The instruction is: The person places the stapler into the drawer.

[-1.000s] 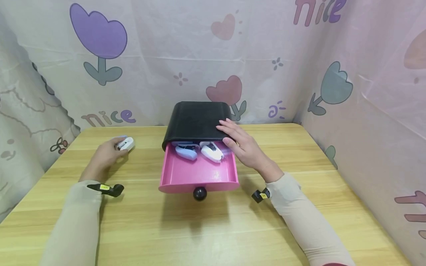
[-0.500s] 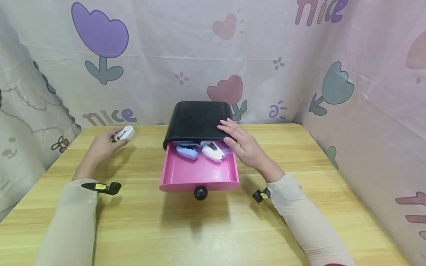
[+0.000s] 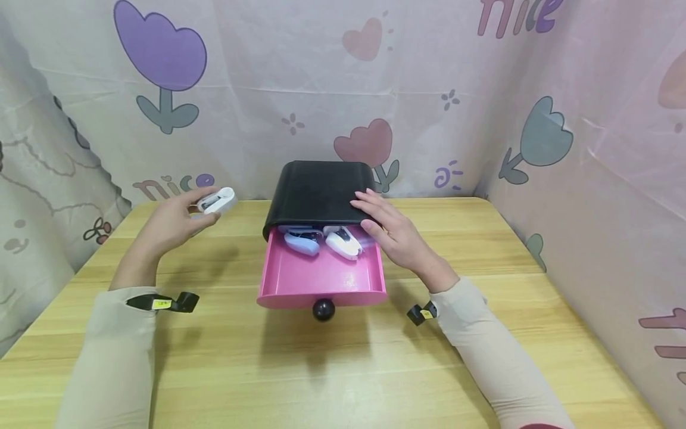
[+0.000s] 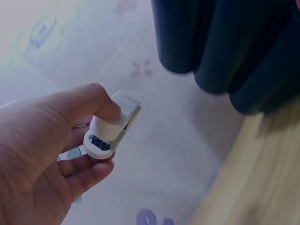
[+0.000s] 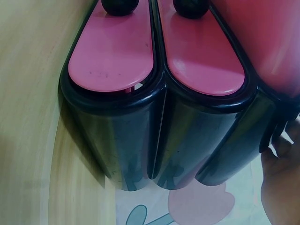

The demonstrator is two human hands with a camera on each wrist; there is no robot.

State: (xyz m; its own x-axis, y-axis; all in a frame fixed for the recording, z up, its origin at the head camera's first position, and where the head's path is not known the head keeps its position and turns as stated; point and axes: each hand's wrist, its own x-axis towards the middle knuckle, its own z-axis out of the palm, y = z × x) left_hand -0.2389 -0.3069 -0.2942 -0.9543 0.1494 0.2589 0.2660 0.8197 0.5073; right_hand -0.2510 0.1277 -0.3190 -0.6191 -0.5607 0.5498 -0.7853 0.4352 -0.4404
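My left hand [image 3: 174, 220] pinches a small white mini stapler [image 3: 217, 201] between thumb and fingers, raised above the table at the left. In the left wrist view the thumb lies along the top of the stapler [image 4: 110, 126]. My right hand [image 3: 393, 232] rests with extended fingers on the top right edge of a black cabinet [image 3: 321, 190]. Its pink top drawer [image 3: 321, 280] is pulled out, with a black knob [image 3: 323, 310] in front. Inside lie a light blue stapler [image 3: 302, 243] and a white stapler [image 3: 343, 244]; what lies behind them is partly hidden.
The right wrist view shows two lower pink drawers [image 5: 115, 51] pushed in, each with a black knob. Everything stands on a wooden table [image 3: 321, 381]. A printed cloth [image 3: 257, 71] hangs behind the table and at its sides.
My left hand has lifted the white stapler off the table and moved it up and slightly right. My right hand and the open drawer have stayed in place.
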